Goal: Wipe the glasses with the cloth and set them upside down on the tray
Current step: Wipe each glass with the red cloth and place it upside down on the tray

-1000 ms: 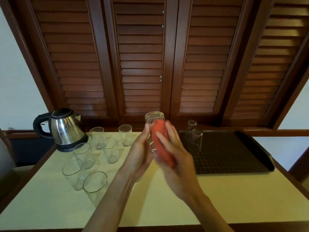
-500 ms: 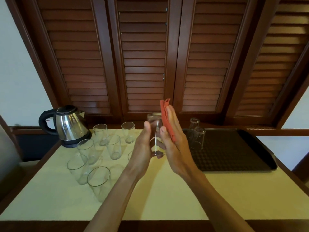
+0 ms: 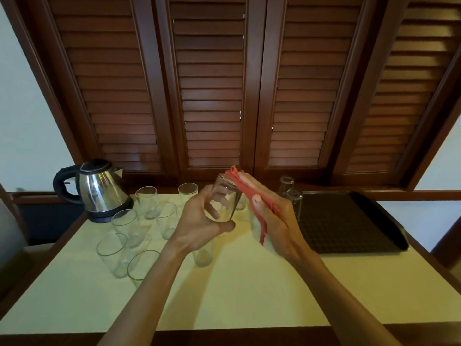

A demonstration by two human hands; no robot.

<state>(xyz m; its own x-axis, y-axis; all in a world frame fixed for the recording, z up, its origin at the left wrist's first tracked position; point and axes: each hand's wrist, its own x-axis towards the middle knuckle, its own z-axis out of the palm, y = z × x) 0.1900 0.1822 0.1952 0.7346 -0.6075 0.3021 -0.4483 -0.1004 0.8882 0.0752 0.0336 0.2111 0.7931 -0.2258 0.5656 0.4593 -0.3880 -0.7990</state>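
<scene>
Left hand (image 3: 199,221) grips a clear glass (image 3: 224,198), held above the bench's middle and tilted right. Right hand (image 3: 272,216) presses an orange cloth (image 3: 249,196) against its upper side, thumb pinning the fabric. Two upturned glasses (image 3: 290,193) stand at the tray's (image 3: 349,221) back left corner.

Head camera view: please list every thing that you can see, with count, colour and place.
held glass: one, clear, in the left hand, cloth against its far end
cloth: one, red, under the right hand's fingers
glasses on tray: two, clear, upside down at the tray's far left corner
tray: one, dark, right part of the table
glasses on table: at least seven, clear, upright, left of the hands
kettle: one, steel with black handle, far left
table: one, pale top, wooden edge
shutters: brown wood, behind the table
left hand: grips the held glass
right hand: holds the cloth
</scene>
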